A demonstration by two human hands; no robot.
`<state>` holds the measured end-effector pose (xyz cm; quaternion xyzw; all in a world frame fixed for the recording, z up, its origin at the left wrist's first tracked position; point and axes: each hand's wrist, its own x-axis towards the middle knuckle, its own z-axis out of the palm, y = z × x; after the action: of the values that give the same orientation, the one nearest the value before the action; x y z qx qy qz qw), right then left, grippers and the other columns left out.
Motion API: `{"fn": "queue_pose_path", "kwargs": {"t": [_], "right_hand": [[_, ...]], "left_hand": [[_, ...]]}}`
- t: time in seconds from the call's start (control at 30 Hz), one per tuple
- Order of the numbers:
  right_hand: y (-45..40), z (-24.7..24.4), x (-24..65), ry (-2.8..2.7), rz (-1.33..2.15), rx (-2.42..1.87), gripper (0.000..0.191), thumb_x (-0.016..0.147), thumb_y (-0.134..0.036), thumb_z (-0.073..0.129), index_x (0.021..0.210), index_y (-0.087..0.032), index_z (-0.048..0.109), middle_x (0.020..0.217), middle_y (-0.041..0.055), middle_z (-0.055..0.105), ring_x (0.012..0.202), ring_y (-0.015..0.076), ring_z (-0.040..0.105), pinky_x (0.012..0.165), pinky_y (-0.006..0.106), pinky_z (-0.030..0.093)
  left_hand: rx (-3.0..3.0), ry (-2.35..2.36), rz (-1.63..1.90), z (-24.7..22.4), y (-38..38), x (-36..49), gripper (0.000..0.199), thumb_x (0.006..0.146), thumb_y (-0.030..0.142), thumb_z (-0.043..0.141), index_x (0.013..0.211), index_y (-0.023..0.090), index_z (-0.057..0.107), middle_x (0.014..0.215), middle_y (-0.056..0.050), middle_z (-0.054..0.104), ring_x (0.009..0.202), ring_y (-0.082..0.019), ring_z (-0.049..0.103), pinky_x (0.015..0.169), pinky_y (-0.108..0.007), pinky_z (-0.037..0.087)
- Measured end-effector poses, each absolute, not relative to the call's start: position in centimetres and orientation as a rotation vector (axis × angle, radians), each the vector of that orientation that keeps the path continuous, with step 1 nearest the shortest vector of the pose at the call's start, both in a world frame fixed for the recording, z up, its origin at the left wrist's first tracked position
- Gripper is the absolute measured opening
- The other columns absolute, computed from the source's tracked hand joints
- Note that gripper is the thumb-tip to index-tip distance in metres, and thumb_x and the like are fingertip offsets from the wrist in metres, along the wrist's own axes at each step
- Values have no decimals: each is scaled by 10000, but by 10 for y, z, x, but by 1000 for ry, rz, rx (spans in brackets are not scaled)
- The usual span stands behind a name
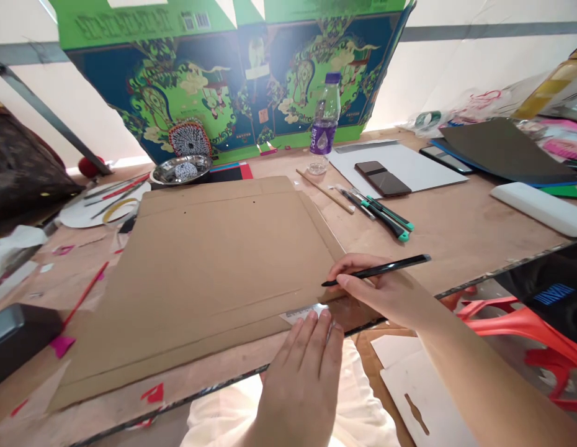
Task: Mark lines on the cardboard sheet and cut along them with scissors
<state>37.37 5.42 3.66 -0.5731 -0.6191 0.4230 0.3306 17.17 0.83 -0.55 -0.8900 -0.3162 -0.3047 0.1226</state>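
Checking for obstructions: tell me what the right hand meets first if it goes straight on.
Most likely the brown cardboard sheet. The right hand and its black pen point left and downward over the sheet's near edge. Depth is unclear, so the pen tip may already touch it.

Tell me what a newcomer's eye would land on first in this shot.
The large green and blue illustrated panel standing at the far edge of the table catches the eye first, with a purple-capped water bottle before it. A broad brown cardboard sheet fills the middle of the table. At its near right corner, the right hand holds a slim black pen, and the left hand sits at the near edge.
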Motion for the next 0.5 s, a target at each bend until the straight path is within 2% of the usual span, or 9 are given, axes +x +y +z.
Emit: {"fn": "queue_pose_path", "kwargs": {"t": [0.17,0.27,0.5], "right_hand": [[55,48,346,-1740,1264,-1407,140,885,-265,512,861,-213,640,781,-3,649,711,142,609,547,209,465],[60,50,335,-1835,1194,-1373,126,840,-185,520,822,-197,644,794,1,656,732,138,604,595,210,468],[62,47,328,-1834,1218,-1374,106,822,-193,535,809,-195,640,828,-1,662,781,151,619,670,236,486]], "left_hand": [[-2555,-945,-928,-8,9,174,340,913,63,403,1131,123,657,1151,-53,695,1067,-176,646,999,-295,468],[-2525,-952,-941,-7,10,175,338,927,75,389,1136,117,652,1115,-60,708,1015,-171,666,937,-283,503],[-2488,-991,-983,-2,10,177,369,945,68,327,1064,129,671,1018,-31,736,931,-174,692,829,-293,528]]}}
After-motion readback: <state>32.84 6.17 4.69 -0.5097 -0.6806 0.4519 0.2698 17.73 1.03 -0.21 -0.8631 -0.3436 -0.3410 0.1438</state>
